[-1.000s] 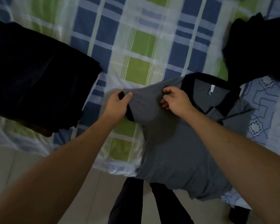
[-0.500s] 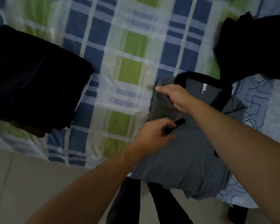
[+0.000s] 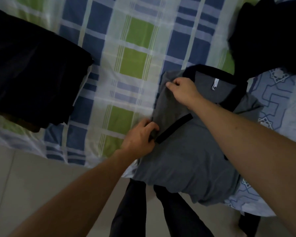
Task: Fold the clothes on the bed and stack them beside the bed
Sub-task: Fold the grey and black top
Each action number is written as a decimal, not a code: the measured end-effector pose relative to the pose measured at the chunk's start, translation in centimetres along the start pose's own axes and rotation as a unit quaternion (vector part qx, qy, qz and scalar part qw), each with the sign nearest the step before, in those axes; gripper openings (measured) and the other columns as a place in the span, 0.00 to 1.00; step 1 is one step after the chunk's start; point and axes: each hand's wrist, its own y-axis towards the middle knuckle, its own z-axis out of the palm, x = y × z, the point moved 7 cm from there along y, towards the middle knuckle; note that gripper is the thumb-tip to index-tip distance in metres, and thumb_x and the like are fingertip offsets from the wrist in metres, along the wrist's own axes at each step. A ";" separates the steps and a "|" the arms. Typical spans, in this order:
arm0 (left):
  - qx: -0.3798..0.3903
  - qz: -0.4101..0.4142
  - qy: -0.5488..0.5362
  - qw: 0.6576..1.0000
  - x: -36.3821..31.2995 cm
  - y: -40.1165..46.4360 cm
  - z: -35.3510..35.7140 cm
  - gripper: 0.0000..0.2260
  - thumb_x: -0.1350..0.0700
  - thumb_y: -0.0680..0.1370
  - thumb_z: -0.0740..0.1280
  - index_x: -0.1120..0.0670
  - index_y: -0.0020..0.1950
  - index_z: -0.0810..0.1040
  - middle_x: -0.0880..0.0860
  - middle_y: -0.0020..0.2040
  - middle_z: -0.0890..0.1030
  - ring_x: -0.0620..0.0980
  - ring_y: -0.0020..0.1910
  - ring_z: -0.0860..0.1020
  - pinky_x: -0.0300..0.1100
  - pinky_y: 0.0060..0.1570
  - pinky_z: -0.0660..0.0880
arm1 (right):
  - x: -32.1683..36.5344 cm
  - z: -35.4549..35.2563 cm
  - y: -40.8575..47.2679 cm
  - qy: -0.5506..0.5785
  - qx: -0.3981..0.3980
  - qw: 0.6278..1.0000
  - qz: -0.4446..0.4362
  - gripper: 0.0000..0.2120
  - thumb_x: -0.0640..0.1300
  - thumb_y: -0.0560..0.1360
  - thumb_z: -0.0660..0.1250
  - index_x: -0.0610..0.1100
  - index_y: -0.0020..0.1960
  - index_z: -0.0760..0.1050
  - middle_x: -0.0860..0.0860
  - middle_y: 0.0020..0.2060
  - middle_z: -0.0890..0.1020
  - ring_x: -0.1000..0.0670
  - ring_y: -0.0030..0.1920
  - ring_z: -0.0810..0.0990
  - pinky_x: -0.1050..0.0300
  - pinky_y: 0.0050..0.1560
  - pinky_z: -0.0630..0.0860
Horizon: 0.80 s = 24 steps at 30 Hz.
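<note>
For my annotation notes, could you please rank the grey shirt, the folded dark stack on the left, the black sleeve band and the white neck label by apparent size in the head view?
1. Grey shirt and folded dark stack: similar, and cropping leaves it unsure.
2. Black sleeve band.
3. White neck label.

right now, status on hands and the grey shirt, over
Left hand pinches folded sleeve edge; right hand pins shoulder. Grey shirt flat on bed edge, one sleeve folded in. Nothing in the way.
</note>
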 end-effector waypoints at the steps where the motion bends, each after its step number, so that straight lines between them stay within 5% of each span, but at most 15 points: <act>1: 0.001 -0.005 -0.006 1.000 0.0 -0.4 0.1 0.18 0.59 0.69 0.70 0.53 0.59 0.79 0.55 0.56 0.75 0.61 0.47 0.79 0.50 0.37 0.77 | -0.2 0.2 -0.6 -0.032 0.033 0.999 0.005 0.17 0.56 0.76 0.72 0.45 0.37 0.73 0.52 0.32 0.75 0.52 0.33 0.74 0.56 0.34 0.66; 5: -0.013 -0.037 -0.044 0.998 0.6 -1.9 0.1 0.19 0.60 0.70 0.72 0.54 0.61 0.80 0.55 0.56 0.77 0.59 0.50 0.80 0.51 0.45 0.79 | -2.9 0.5 -3.6 -0.189 0.136 0.972 0.023 0.15 0.51 0.70 0.77 0.44 0.45 0.75 0.49 0.43 0.78 0.45 0.45 0.79 0.54 0.37 0.74; 10: -0.089 -0.198 -0.124 0.968 2.6 -3.6 0.1 0.20 0.50 0.73 0.77 0.48 0.58 0.70 0.45 0.48 0.78 0.49 0.45 0.79 0.44 0.43 0.75 | -4.0 -2.4 -7.6 -0.208 -0.084 0.972 -0.074 0.11 0.45 0.75 0.71 0.46 0.53 0.71 0.47 0.48 0.78 0.44 0.44 0.77 0.53 0.39 0.67; 13: -0.116 -0.314 -0.162 0.928 3.8 -4.7 0.8 0.23 0.46 0.70 0.80 0.50 0.55 0.71 0.45 0.45 0.80 0.50 0.44 0.80 0.46 0.45 0.77 | -6.3 -2.5 -11.6 -0.155 -0.138 0.973 -0.097 0.11 0.46 0.76 0.71 0.47 0.50 0.69 0.51 0.46 0.75 0.48 0.42 0.75 0.55 0.37 0.66; 20: 0.038 -0.394 -0.213 0.893 4.9 -8.8 5.2 0.18 0.53 0.69 0.83 0.59 0.54 0.85 0.54 0.48 0.87 0.53 0.48 0.86 0.54 0.54 0.83 | -20.0 -4.0 -24.3 0.046 -0.187 0.979 0.060 0.09 0.46 0.79 0.71 0.46 0.44 0.72 0.54 0.33 0.77 0.58 0.34 0.75 0.56 0.36 0.70; 24: 0.110 -0.410 -0.138 0.895 6.2 -12.6 7.8 0.13 0.52 0.68 0.83 0.56 0.47 0.86 0.53 0.41 0.87 0.55 0.45 0.86 0.50 0.49 0.83 | -27.5 -3.6 -32.4 0.046 -0.167 0.977 0.124 0.20 0.42 0.79 0.71 0.37 0.32 0.69 0.45 0.26 0.73 0.44 0.29 0.73 0.48 0.35 0.72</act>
